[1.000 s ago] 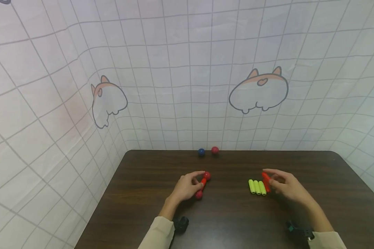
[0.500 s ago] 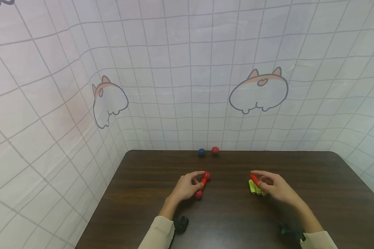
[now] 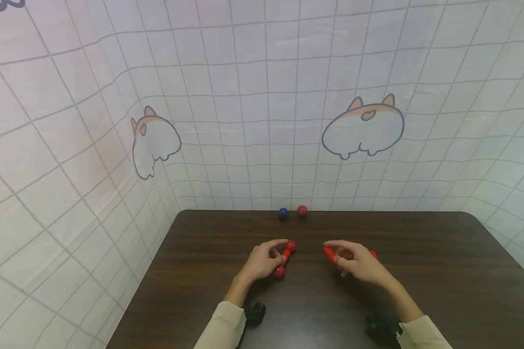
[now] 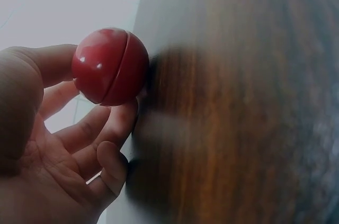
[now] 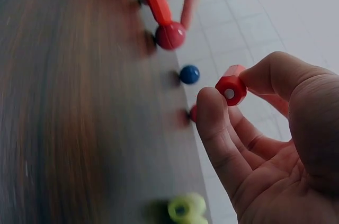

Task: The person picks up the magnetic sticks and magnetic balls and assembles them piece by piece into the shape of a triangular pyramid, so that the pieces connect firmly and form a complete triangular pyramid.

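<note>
My left hand (image 3: 262, 261) pinches a red rod (image 3: 286, 254) joined at both ends to red balls, the far ball (image 3: 291, 246) and the near ball (image 3: 280, 272). This dumbbell-shaped piece is at the table. In the left wrist view, one glossy red ball (image 4: 111, 68) with a seam shows by the thumb. My right hand (image 3: 360, 264) pinches a loose red rod (image 3: 329, 254) between thumb and fingers, to the right of the dumbbell and apart from it. The right wrist view shows this six-sided rod (image 5: 231, 90) end-on, with a pale round spot in its end.
A blue ball (image 3: 283, 213) and another red ball (image 3: 302, 210) lie along the table's back edge, against the gridded cloth (image 3: 262, 145). Another red piece (image 3: 373, 253) peeks out behind my right hand. Yellow-green tubes (image 5: 188, 211) show blurred in the right wrist view. Dark wood table (image 3: 314, 310) below.
My right hand has lifted the red rod from beside the yellow-green tubes and carried it left, toward the dumbbell piece. The left hand has stayed in place with its grip unchanged.
</note>
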`<state>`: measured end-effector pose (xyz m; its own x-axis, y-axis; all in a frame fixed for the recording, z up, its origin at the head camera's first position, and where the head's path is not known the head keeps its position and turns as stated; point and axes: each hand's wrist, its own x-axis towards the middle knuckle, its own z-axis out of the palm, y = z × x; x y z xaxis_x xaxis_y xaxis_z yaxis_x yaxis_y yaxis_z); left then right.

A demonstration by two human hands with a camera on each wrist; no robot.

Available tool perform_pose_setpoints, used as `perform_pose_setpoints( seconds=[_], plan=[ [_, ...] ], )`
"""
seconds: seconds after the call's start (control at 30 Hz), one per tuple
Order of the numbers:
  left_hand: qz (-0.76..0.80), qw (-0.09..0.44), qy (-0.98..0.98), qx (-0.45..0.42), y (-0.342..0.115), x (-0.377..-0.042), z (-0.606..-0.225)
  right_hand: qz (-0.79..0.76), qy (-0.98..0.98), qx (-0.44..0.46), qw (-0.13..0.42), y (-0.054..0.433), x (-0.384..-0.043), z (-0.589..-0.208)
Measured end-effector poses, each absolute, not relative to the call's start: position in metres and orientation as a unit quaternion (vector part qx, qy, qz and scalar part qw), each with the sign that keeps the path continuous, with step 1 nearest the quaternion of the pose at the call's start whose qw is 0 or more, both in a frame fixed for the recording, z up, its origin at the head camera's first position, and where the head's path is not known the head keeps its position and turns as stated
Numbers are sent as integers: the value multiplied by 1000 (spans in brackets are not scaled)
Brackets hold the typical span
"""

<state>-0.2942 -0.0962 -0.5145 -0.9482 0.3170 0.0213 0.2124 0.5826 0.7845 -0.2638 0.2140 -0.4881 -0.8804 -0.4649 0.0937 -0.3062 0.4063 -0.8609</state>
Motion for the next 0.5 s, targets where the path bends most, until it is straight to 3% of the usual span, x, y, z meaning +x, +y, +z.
perform_pose_setpoints(
  seconds=[0.5],
  plan=[
    [437,63,885,149,-98,-295,-516,-499,831,-219,112,161,-282,-505]
  ],
)
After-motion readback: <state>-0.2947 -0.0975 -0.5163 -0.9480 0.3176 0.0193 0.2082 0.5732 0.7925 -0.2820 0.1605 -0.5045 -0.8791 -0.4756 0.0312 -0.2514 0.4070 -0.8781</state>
